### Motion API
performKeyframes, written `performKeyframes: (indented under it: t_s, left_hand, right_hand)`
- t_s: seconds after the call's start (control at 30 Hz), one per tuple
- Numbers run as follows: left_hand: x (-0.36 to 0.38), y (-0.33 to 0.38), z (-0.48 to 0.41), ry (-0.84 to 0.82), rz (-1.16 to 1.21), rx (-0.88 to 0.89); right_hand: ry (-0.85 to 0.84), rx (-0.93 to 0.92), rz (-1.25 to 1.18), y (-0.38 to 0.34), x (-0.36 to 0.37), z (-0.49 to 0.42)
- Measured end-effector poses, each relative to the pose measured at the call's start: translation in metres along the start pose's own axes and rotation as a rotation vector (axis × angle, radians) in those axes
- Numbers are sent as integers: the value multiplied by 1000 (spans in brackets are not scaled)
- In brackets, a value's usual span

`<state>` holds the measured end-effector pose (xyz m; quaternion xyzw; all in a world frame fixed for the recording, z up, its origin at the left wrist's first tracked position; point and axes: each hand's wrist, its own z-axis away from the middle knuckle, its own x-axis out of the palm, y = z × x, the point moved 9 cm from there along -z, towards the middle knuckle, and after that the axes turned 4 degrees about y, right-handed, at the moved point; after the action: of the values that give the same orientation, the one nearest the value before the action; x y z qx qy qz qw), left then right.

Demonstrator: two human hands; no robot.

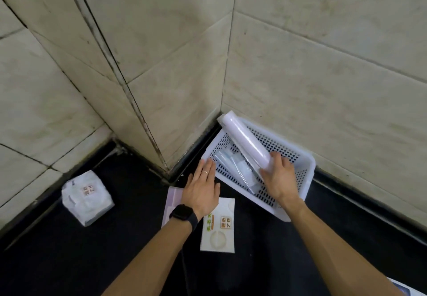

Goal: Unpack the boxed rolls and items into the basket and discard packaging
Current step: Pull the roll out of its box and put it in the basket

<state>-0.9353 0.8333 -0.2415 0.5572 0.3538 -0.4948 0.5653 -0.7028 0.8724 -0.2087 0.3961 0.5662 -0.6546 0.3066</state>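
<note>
Basket [308, 170], white perforated plastic, sits on the black surface [69, 261], pushed into the corner of the pale tiled walls [323, 64]. A long lilac roll [246, 142] lies slantwise across it, its far end propped on the far rim and its near end over the inside. Well apart at the left lies a white wrapped pack [86, 197] with a small brown square label. In front of the basket a flat white packet [218, 228] carries the same label, a column of green characters and pale circles. The writing is Chinese and sits upside down to the camera, perhaps ending in 之作. A lilac box [172, 201] lies just beside it, partly covered by the left hand.

The right hand [280, 175] grasps the roll's near end, fingers curled round it. The left hand [202, 188] is flat and released, fingertips at the basket's near-left rim. Clear-wrapped items [240, 168] lie in the basket under the roll. A black watch [183, 214] is on the left wrist and a ring [205, 172] on one finger.
</note>
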Motion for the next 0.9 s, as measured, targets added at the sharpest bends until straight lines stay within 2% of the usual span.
performKeyframes:
  t_s: [0.17,0.3,0.47,0.63,0.8,0.9]
  left_hand:
    - [3,3,0,30,-33,-1]
    - [4,6,1,42,-61,-7]
    - [1,5,1,17,-47,-10]
    - [0,6,1,12,-43,-8]
    - [0,4,2,1,-23,-8]
    - [-5,2,8,20,39,7]
  right_hand:
    - [28,-75,-45,-5,-5,6]
    - [-56,-95,-58,-3,13,18]
    - [-2,17,-30,8,21,1]
    - [-5,14,192,9,19,-15]
    - [-1,106,144,23,17,-19]
    - [-50,80,156,27,17,-14]
